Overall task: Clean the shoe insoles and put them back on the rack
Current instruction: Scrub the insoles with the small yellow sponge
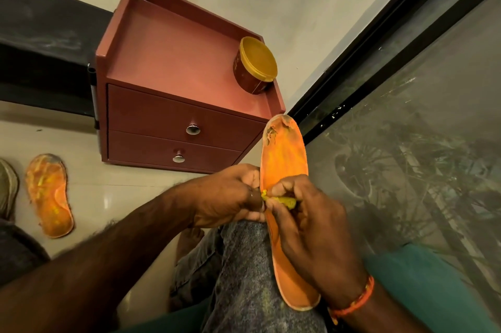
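I'm working the orange insole (284,170) across my raised knee (244,265), heel end toward me, toe end pointing up at the cabinet (173,75). Left hand (230,194) is curling round the insole's left edge at mid-length, bracing it. Right hand (306,213) is pinching a small yellow-green scrap (284,200) against the insole face; I'm reading it as a scrubbing pad, but I can't tell for sure.

Second insole (48,194) is lying flat on the floor tiles (108,197), well off to my left, looking blotchy. No rack in view.

Risks I'm watching:
- Toe end is already looking torn and flaking. Hard rubbing near it is likely peeling more off.
- Insole is only balancing on the knee, held at one edge. A strong stroke is probably folding it or flicking it out of the left-hand grip.
- The scrap is small and gripped by the fingertips only, so it may slip out.
- Yellow residue may be smearing onto my jeans.
- Jar (256,65) is sitting near the cabinet top's right rim; it's apart from my hands.
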